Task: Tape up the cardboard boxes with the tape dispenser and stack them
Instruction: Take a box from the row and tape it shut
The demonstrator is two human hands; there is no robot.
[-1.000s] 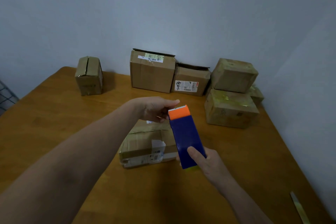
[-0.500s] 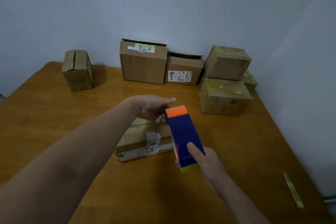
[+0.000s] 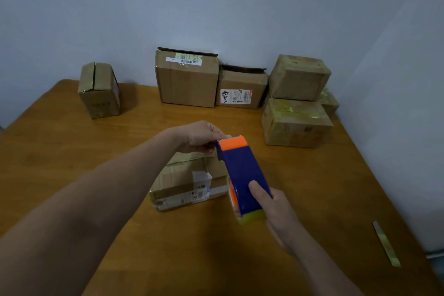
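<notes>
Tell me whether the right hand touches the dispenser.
Touching: the head view shows the right hand wrapped round the dispenser, thumb on its blue top.

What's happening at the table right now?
A person holds a blue-and-orange tape dispenser in the right hand. The left hand pinches at its orange cutter end, likely for the tape end. A low labelled box lies on the wooden table just beneath, not yet being taped. At the right rear, an upper taped box sits on a lower taped box. Other boxes stand at the back.
</notes>
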